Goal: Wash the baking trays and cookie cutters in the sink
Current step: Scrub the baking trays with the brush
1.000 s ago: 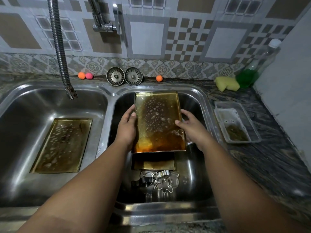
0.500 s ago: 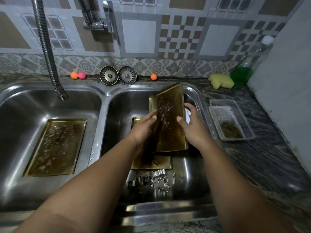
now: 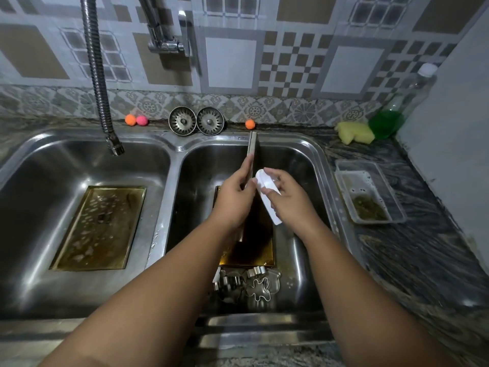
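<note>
Your left hand (image 3: 235,200) grips a baking tray (image 3: 252,147) stood on edge over the right basin (image 3: 211,165), and your right hand (image 3: 288,205) curls round a white block (image 3: 267,192) just beside it. A second tray (image 3: 254,250) lies flat beneath, with the cookie cutters (image 3: 254,286) at its near end. A third tray (image 3: 98,229) lies in the left basin (image 3: 53,168).

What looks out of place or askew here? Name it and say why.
Two sink strainers lean against the backsplash, not in drains. The left hand holds a baking tray on edge in the right basin; the right hand grips a white object.
</note>
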